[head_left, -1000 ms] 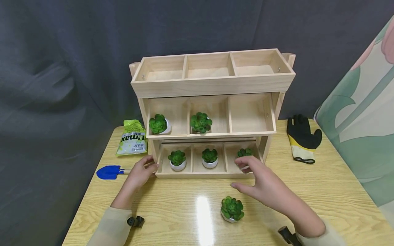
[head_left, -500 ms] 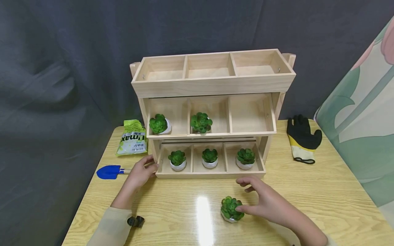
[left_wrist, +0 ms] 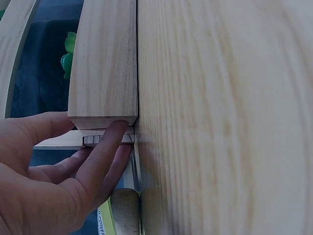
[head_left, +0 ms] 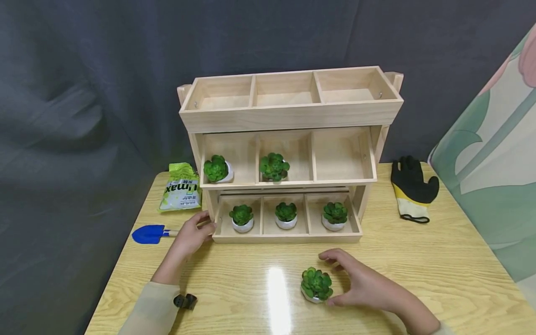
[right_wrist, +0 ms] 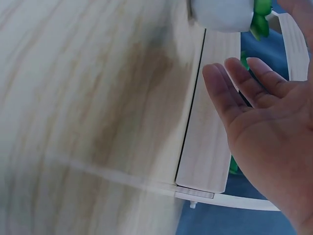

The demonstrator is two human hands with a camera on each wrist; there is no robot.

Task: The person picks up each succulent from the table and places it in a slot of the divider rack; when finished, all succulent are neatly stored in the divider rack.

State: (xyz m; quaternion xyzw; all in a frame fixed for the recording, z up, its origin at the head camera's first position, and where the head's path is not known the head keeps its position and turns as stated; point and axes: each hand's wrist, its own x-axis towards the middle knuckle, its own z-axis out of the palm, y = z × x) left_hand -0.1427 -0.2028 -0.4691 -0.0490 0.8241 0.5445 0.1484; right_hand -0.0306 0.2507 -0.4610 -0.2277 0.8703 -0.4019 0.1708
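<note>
A three-tier wooden plant shelf stands on the table. My left hand holds its lower left corner; in the left wrist view the thumb and bent fingers lie on different faces of that wooden end. In front of the shelf, a small green succulent in a white pot sits on the table. My right hand is spread at its right side, thumb by the pot and fingers behind. The right wrist view shows the white pot past the fingertips, with a gap between.
Succulents in white pots fill the bottom tier, one at its right. Two more, including a tilted one, lie in the middle tier. At left are a bag and a blue trowel; a work glove lies at right.
My right hand has come away from the succulent in the bottom right compartment and moved down towards the one on the table. My left hand has stayed at the shelf corner.
</note>
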